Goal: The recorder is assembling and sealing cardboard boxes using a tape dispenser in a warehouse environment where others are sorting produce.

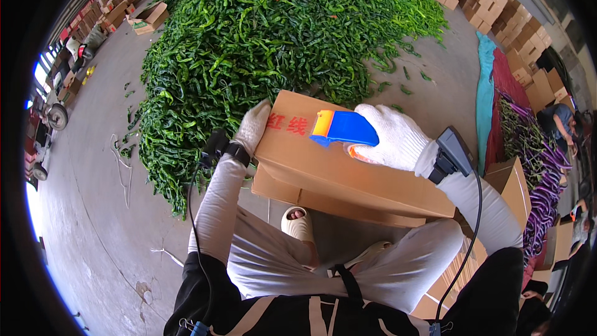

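Spanning the space between the fingers of both hands, a long, flat-faced carton [357,177] of brown cardboard is marked with red print. Its left edge is touched by the left hand [254,126], gloved in white knit; its fingers are partly hidden, and whether they are closed cannot be told. A hard plastic tape dispenser [352,128], blue with an orange-yellow end, is gripped over the carton by the curled fingers of the right hand [393,138], likewise gloved. Beyond the fingers, glossy, crooked green peppers [280,31] are heaped on grey concrete [99,205]; well to their right, slender purple eggplants [541,211] are piled.
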A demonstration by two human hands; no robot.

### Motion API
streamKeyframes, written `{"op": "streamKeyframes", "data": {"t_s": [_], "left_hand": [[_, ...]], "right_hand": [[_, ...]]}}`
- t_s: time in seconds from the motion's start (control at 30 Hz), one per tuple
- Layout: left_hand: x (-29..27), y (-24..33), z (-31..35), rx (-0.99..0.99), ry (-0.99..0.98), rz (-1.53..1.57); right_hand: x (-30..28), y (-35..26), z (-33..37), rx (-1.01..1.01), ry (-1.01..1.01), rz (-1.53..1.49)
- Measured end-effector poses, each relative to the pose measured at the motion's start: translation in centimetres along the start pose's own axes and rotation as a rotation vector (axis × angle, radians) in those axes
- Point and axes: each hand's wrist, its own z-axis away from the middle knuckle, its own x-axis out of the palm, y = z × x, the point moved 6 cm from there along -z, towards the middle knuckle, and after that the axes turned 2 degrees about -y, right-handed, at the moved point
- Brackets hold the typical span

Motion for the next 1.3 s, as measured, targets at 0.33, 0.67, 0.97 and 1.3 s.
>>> {"op": "streamKeyframes", "data": {"t_s": [0.33,0.67,0.97,1.3], "left_hand": [[1.1,13.9,1.2,0.091,0.074,-0.921],[2.1,15.3,1.7,0.083,0.044,-0.862],[2.2,15.4,1.9,0.134,0.052,-0.744],[2.8,15.6,1.2,0.172,0.029,-0.728]], "right_hand": [[0.6,-3.4,-6.1,0.044,-0.582,0.237],[-2.6,2.0,2.9,0.341,-0.618,0.141],[-8.9,15.5,21.9,0.434,-0.525,0.136],[-3.1,20.3,28.3,0.559,-0.344,-0.025]]}}
